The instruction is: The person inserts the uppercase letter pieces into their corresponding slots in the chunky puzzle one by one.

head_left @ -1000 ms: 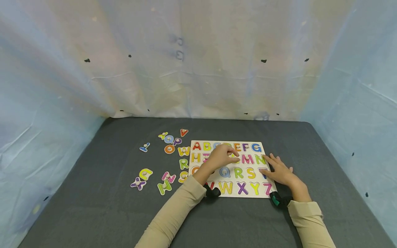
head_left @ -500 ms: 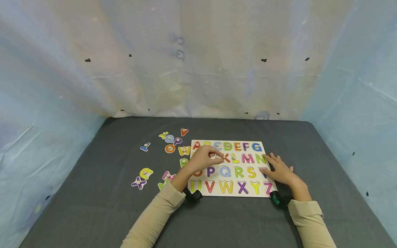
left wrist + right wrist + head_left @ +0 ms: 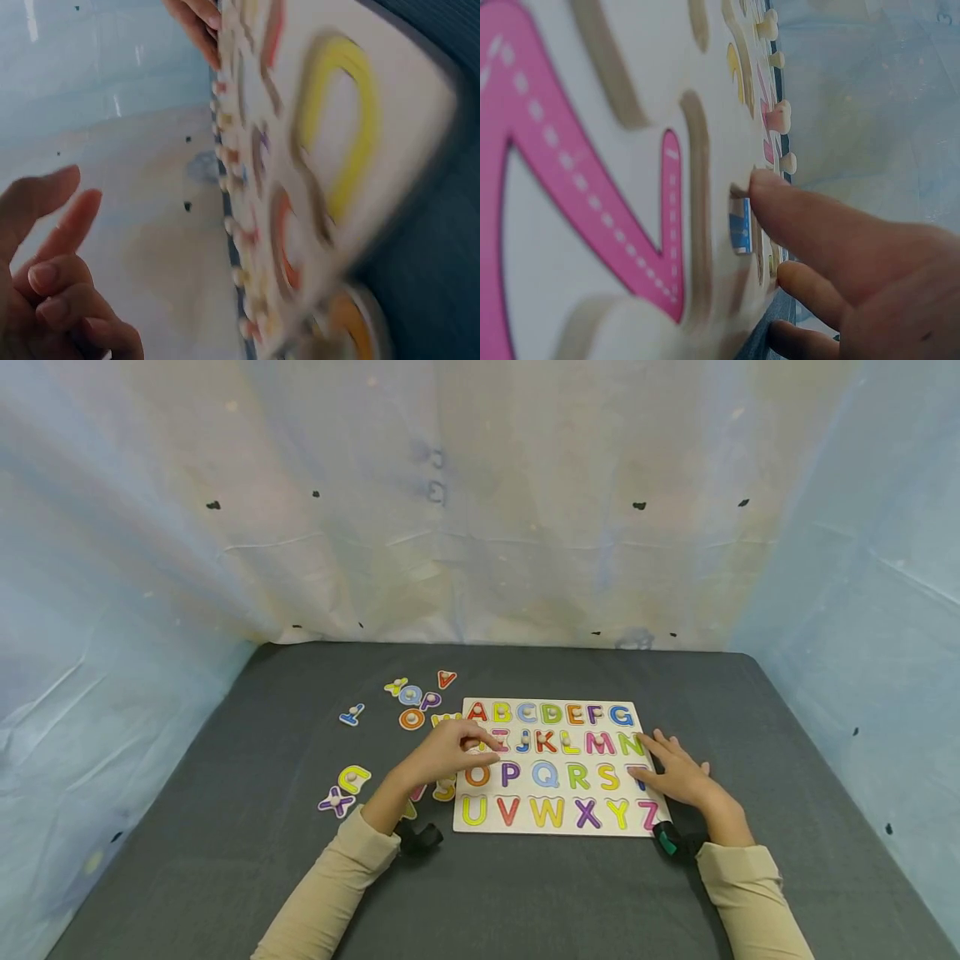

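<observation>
Clock hub: middle of the letter board point(image 3: 491, 827), which lies on the dark tabletop point(image 3: 555, 902). Nearest me, two tan sleeves: left sleeve point(image 3: 322, 885) at 8 o'clock, right sleeve point(image 3: 750, 885) at 4. One black wrist unit on each arm.

Board, four rows of recesses, 26 letters. Bottom row, U to Z point(image 3: 546, 812): six, no pieces seated. Level with it at 8:30, a purple X piece point(image 3: 337, 802); also a green piece point(image 3: 409, 811) and a pink piece point(image 3: 417, 792), both mostly behind the left wrist, letters unreadable to me.

Next row, O to T: six, no pieces seated. Right hand point(image 3: 678, 777) at 3 o'clock, fingers spread wide on the board's edge, thumb over the T recess point(image 3: 640, 782); it grips nothing. Toward 9, a yellow U piece point(image 3: 354, 779) and a yellow S piece point(image 3: 444, 788) by the board's edge.

Left hand point(image 3: 446, 750) between 9 and 10, above the board's left edge: thumb and forefinger parted, nothing between them. It partly covers H. I to M: five seated, with pegs. N point(image 3: 628, 744): I cannot make out a peg.

Beyond, 9:30 to 10:30, seven more loose pieces: blue T piece point(image 3: 351, 715), W piece point(image 3: 446, 719), half hidden, orange O piece point(image 3: 411, 719), P piece point(image 3: 430, 701), Q piece point(image 3: 410, 695), Y piece point(image 3: 395, 687), red V piece point(image 3: 446, 679). Twelve loose in sight. Top row, A to G point(image 3: 551, 713): seven seated.

Farthest, at 12, a pale sheet point(image 3: 525, 568).
</observation>
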`<act>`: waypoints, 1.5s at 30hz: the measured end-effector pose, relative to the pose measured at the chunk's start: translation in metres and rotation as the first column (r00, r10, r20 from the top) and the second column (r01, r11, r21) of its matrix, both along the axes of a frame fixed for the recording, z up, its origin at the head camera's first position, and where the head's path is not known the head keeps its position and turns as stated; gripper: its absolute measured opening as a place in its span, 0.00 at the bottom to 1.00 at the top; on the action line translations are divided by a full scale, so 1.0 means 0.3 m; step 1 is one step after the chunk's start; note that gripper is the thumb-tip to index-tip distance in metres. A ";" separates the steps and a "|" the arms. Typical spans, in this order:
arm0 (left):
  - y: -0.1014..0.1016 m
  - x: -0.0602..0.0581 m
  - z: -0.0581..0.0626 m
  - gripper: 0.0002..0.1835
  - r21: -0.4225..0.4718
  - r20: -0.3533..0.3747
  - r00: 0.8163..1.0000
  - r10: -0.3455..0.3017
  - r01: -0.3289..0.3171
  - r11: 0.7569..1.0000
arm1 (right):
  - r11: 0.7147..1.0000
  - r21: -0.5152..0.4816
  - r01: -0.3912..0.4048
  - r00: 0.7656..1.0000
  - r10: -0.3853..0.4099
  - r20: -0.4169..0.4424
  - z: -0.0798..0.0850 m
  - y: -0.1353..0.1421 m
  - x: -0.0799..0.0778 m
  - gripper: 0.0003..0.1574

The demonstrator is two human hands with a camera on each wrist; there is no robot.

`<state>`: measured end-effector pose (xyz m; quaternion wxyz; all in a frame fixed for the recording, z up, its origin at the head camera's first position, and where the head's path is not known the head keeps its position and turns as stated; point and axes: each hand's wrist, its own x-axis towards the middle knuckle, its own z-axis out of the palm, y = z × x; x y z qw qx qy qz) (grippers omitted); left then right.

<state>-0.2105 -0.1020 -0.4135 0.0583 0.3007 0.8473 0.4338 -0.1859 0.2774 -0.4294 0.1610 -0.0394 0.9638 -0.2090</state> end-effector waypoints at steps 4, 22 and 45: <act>-0.063 0.009 -0.018 0.08 -0.005 0.015 0.999 -0.028 0.028 1.000 | 1.000 -0.001 0.001 1.000 -0.001 0.011 0.001 -0.001 -0.004 0.53; -0.355 0.042 -0.074 0.11 -0.070 0.186 0.981 -0.063 0.077 0.995 | 1.000 -0.002 -0.001 1.000 0.001 -0.002 -0.002 0.002 -0.003 0.52; -0.427 0.040 -0.080 0.08 -0.217 0.267 0.955 -0.127 0.188 0.958 | 1.000 -0.014 0.009 1.000 -0.009 -0.005 -0.009 0.002 0.000 0.52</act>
